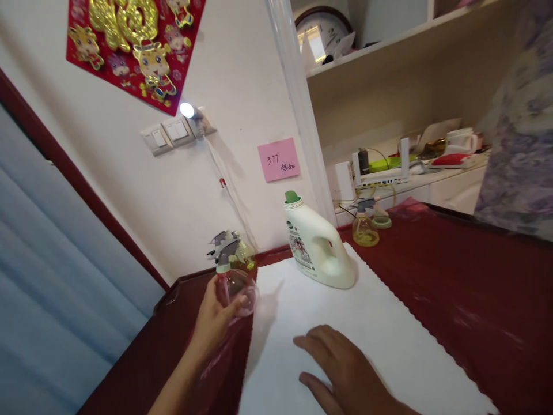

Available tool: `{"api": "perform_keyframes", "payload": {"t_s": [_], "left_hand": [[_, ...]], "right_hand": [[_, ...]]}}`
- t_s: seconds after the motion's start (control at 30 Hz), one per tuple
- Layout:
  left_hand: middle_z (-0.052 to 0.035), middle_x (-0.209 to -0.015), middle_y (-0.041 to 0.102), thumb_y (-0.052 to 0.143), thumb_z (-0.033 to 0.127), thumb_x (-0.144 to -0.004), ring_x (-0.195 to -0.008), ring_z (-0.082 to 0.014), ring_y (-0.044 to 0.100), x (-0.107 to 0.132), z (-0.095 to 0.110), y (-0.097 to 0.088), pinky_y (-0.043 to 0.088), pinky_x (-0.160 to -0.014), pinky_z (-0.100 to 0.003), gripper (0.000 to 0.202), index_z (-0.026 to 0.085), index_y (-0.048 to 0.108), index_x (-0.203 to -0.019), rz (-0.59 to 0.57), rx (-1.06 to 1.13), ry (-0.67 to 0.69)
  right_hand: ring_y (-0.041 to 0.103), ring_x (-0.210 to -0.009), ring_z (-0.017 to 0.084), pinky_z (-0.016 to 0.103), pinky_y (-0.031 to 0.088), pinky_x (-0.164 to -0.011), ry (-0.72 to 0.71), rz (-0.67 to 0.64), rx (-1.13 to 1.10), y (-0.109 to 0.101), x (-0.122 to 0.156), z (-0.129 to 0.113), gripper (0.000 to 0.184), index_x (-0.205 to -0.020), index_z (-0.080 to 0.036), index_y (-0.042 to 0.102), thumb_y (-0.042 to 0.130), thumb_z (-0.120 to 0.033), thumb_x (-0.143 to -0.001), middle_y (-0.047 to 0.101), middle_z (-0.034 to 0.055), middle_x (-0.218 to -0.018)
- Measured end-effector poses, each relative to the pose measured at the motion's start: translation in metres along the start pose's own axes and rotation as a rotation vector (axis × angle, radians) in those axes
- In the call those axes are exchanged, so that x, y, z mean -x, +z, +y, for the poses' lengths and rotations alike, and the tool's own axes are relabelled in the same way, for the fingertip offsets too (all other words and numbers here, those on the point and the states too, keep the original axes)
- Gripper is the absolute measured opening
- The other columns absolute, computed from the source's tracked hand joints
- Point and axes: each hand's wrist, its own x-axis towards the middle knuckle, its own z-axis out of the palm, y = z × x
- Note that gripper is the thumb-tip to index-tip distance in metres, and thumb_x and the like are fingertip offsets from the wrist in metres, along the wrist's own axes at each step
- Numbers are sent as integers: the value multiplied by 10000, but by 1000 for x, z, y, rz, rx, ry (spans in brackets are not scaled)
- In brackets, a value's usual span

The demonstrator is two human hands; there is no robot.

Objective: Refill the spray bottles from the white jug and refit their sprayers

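My left hand (220,311) is wrapped round a clear pinkish spray bottle (238,287) with a grey trigger head, at the left edge of a white sheet (298,323). Close behind it is another spray bottle (247,257) with yellowish liquid, partly hidden by the first. My right hand (334,363) hovers over the white sheet with its fingers apart and nothing in them. Beyond it, a pale green detergent jug (319,248) stands upright on the sheet, its neck topped by something green (292,196).
A third spray bottle (365,229) with yellow liquid stands at the back right beside a small green-rimmed lid (381,222). The dark red table (466,294) meets a wall with a pink note (279,159). A white router (382,170) sits on the shelf; a blue curtain (56,276) hangs left.
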Motion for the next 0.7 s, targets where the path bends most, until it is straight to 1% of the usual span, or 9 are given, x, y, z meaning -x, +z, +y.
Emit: {"api": "perform_keyframes", "payload": {"t_s": [0.07, 0.13, 0.2, 0.27, 0.33, 0.43, 0.53, 0.63, 0.7], "left_hand": [[-161, -1366, 667, 882, 419, -716, -1250, -365, 656, 20, 17, 11, 481, -1094, -543, 802, 218, 477, -1378, -141, 32, -21], [-169, -1427, 630, 890, 416, -727, -1304, -365, 621, 42, 26, 23, 451, -1135, -532, 798, 228, 471, -1379, -232, 43, -15], [-161, -1488, 585, 886, 409, -743, -1347, -363, 586, 63, 27, 34, 446, -1149, -512, 803, 246, 463, -1406, -315, 80, -4], [-157, -1525, 554, 878, 413, -758, -1333, -367, 594, 80, 22, 43, 492, -1103, -506, 822, 266, 447, -1442, -406, 111, -9], [-156, -1534, 545, 883, 429, -746, -1324, -376, 596, 91, 16, 48, 511, -1078, -510, 848, 274, 450, -1458, -467, 118, 3], [-134, -1539, 548, 912, 460, -699, -1425, -379, 499, 97, 18, 51, 408, -1182, -508, 883, 274, 487, -1451, -476, 98, 39], [-109, -1522, 574, 873, 521, -735, -1436, -362, 484, 93, 35, 50, 374, -1203, -488, 814, 283, 526, -1432, -415, 76, 26], [-122, -1336, 699, 764, 584, -828, -1252, -344, 624, 88, 56, 50, 469, -1098, -477, 568, 233, 662, -1263, -324, 22, -9], [-119, -1211, 747, 747, 601, -835, -1150, -323, 666, 84, 65, 51, 514, -1027, -447, 496, 206, 717, -1132, -265, 24, -21]], "right_hand": [[633, -1263, 314, 457, 560, -1032, 191, -86, -126, -4, -1, -1, 701, -1454, -181, 499, 725, -154, -792, 633, 176, -1403], [425, -1493, 367, 538, 419, -1202, 408, -153, -251, -8, -4, -3, 914, -1551, -153, 386, 794, -215, -736, 418, 218, -1626], [253, -1582, 372, 557, 297, -1272, 587, -182, -373, -11, -8, -5, 1113, -1610, -142, 272, 851, -247, -666, 242, 214, -1715], [249, -1586, 357, 539, 271, -1283, 672, -177, -501, -13, -12, -7, 1210, -1625, -153, 222, 881, -259, -616, 231, 202, -1720], [372, -1528, 352, 519, 322, -1257, 683, -163, -611, -14, -14, -8, 1165, -1590, -169, 292, 885, -262, -591, 366, 193, -1658], [530, -1394, 340, 494, 407, -1190, 648, -130, -653, -16, -17, -9, 1004, -1486, -177, 434, 867, -247, -583, 552, 170, -1493], [565, -1330, 324, 470, 443, -1147, 598, -150, -574, -18, -19, -9, 973, -1457, -171, 471, 856, -208, -564, 572, 159, -1441], [541, -1348, 322, 455, 430, -1158, 557, -201, -510, -19, -21, -9, 993, -1472, -141, 460, 842, -184, -556, 540, 174, -1467], [538, -1350, 321, 447, 432, -1158, 546, -230, -488, -19, -21, -8, 984, -1469, -128, 466, 840, -186, -561, 539, 182, -1465]]}}
